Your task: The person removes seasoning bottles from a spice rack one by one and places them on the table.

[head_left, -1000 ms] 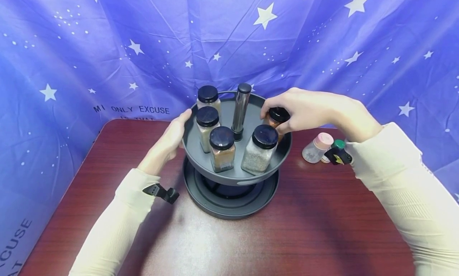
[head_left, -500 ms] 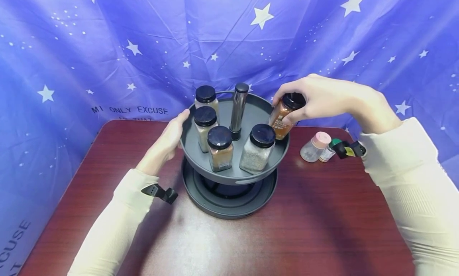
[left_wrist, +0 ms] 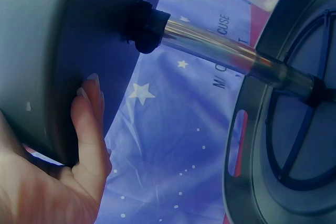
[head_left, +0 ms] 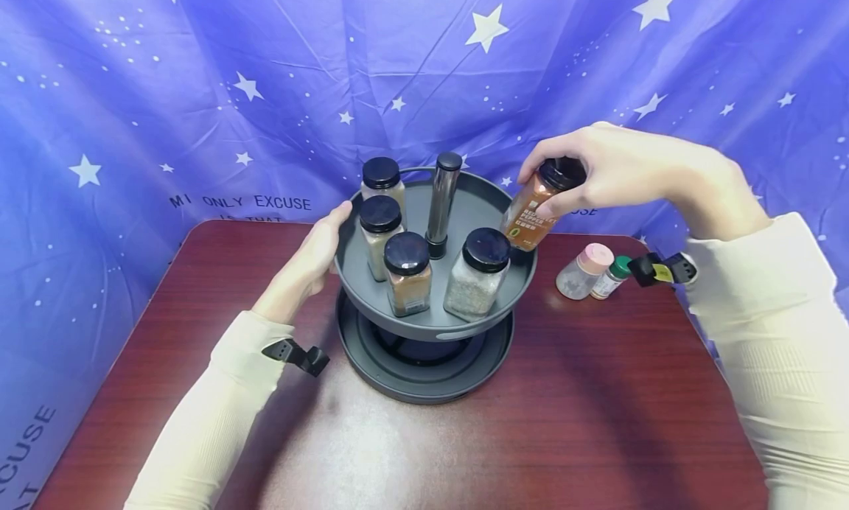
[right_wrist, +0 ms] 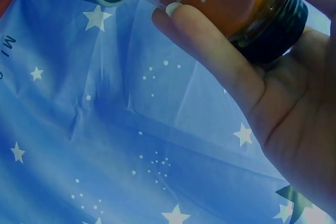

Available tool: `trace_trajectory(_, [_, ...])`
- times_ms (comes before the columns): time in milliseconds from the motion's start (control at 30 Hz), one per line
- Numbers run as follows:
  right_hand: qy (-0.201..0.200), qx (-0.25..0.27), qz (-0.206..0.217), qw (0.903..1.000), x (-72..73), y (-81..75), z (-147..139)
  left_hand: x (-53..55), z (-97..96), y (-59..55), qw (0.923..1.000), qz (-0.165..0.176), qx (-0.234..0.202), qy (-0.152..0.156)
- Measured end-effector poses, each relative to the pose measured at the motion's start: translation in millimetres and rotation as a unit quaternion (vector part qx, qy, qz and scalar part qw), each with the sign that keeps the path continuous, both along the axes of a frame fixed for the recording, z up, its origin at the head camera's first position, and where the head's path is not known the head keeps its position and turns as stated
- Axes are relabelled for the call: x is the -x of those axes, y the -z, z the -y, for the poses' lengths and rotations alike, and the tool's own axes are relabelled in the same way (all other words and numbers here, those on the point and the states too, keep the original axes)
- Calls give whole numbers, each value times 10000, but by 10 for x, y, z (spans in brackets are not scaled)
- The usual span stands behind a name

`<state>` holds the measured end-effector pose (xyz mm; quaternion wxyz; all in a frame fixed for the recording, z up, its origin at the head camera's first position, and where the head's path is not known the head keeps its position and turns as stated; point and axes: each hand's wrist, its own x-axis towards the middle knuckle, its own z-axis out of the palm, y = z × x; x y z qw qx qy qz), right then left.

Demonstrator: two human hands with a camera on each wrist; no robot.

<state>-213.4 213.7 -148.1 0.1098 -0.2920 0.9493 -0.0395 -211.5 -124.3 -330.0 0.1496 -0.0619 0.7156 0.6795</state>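
My right hand (head_left: 617,163) grips a spice jar of orange-red powder (head_left: 527,219) near its black lid, thumb on one side and fingers on the other. The jar is tilted, its label reading "RED PEPPER", and its base overlaps the right rim of the upper tray (head_left: 474,208); whether they touch I cannot tell. In the right wrist view the jar (right_wrist: 226,3) lies between thumb and fingers. My left hand (head_left: 308,259) holds the tray's left rim, and the left wrist view has its fingers (left_wrist: 89,129) curled under the tray's underside.
Several black-lidded jars stand on the tray, including a whitish one (head_left: 477,281) and a tan one (head_left: 407,278), around a metal post (head_left: 443,208). The lower tray (head_left: 424,388) sits on the table. A pink-capped shaker (head_left: 584,272) and green-capped bottle (head_left: 612,278) stand right.
My right hand has lifted the red pepper jar from its place on the tray and carried it up and right, past the rim, tilting it. My left hand has kept its hold.
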Motion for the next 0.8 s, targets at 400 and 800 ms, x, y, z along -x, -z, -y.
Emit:
trace_trajectory(400, [208, -3, -49, 9998, 41, -21, -152, -1, 0, 0, 10000, -35, -83, 3])
trace_trajectory(800, [434, 81, -123, 9989, 152, 0, -397, -9, -3, -6, 9999, -13, -99, -7])
